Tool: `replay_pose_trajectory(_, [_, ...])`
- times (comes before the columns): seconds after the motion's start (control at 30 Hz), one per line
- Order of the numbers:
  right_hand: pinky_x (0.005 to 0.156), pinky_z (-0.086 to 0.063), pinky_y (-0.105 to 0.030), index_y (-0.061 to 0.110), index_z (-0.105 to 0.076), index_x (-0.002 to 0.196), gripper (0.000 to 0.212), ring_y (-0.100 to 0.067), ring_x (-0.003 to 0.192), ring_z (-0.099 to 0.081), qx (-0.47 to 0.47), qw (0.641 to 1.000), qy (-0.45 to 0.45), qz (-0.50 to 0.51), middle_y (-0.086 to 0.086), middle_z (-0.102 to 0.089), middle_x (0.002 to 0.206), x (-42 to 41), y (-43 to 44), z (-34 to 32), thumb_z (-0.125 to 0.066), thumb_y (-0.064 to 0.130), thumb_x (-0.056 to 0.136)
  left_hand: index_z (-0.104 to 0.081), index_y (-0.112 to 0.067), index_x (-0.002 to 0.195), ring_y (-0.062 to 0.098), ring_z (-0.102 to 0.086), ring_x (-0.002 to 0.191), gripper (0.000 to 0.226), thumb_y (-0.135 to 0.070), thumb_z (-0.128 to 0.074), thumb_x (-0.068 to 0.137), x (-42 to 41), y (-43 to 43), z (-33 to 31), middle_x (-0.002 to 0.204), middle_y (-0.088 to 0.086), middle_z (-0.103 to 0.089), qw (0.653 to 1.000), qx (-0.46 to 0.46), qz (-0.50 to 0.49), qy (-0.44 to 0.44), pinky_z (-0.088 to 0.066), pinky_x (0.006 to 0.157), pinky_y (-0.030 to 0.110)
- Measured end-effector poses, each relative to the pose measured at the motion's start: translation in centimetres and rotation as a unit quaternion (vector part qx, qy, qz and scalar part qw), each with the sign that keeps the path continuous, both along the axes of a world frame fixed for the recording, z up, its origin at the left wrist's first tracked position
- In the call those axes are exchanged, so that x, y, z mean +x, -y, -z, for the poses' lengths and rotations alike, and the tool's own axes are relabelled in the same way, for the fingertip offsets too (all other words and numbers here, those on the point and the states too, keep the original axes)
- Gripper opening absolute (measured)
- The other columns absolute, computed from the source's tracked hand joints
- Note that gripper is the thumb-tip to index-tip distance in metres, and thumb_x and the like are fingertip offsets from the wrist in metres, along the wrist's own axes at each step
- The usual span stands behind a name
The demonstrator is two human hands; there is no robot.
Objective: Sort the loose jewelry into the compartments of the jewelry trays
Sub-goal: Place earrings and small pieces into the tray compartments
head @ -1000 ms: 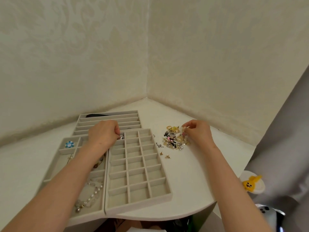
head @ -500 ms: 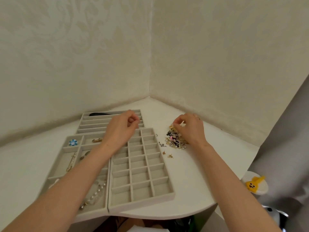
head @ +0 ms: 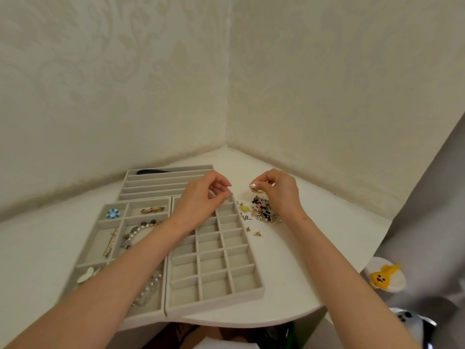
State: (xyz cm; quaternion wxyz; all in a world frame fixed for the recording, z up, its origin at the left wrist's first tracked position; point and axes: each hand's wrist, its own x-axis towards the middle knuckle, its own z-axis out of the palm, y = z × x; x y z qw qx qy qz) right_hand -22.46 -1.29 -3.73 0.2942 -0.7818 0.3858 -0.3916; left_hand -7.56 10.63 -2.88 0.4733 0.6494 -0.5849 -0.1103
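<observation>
white desk [head: 289,263]: beside the grid tray [head: 261,289] a gold piece [head: 255,190] is pinched in the right hand [head: 279,196], awaiting a compartment; left hand [head: 201,199]: hold cannot be told.

The trays [head: 216,303] are pale grey, the flower brooch [head: 112,213] blue, the table [head: 289,273] white, the wallpaper [head: 113,84] cream damask.

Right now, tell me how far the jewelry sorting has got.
Done: the left tray holds a blue flower brooch, a gold clip and pearl strands. In hand: the right hand pinches a small gold piece above the loose pile; the left hand hovers curled over the grid tray. Left: the pile and a few strays; the grid tray's visible compartments look empty.
</observation>
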Motion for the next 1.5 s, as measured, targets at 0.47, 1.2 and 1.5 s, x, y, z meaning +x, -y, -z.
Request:
replay_pose_trajectory(0.47, [0.069,-0.040,-0.018,0.023,-0.073,0.087,0.011,-0.003,0.071,-0.053,0.071,0.977,0.103,-0.174,0.011,-0.065,0.077,0.9,-2.4,-0.5,-0.073,0.016,0.079,-0.057,-0.021,0.102,0.010,-0.061,0.075,0.025,-0.016,-0.069,0.081,0.0,-0.1,-0.5,0.079,-0.002,-0.064,0.999,0.019,0.012,-0.038,-0.048,0.072,0.021])
replay_pose_trajectory(1.2, [0.085,-0.031,-0.027,0.035,-0.059,0.066,0.021,-0.011,0.089,-0.046,-0.044,0.973,-0.192,-0.121,0.010,-0.061,0.084,-0.3,-1.1,0.3,-0.070,0.026,0.082,-0.062,-0.018,0.083,0.016,-0.055,0.082,0.007,-0.025,-0.062,0.086,4.9,-0.9,-0.9,0.089,-0.001,-0.062,0.940,0.137,-0.178,0.257,-0.041,0.066,0.029])
replay_pose_trajectory(1.5, [0.074,-0.037,-0.016,0.027,-0.069,0.072,0.010,-0.001,0.078,-0.050,0.044,0.981,0.059,-0.177,0.016,-0.062,0.077,0.1,-2.3,-0.5,-0.074,0.022,0.079,-0.056,-0.015,0.106,0.012,-0.064,0.089,0.036,-0.019,-0.074,0.076,-0.5,0.4,-0.2,0.095,-0.002,-0.067,0.988,0.079,0.073,-0.108,-0.050,0.081,0.021])
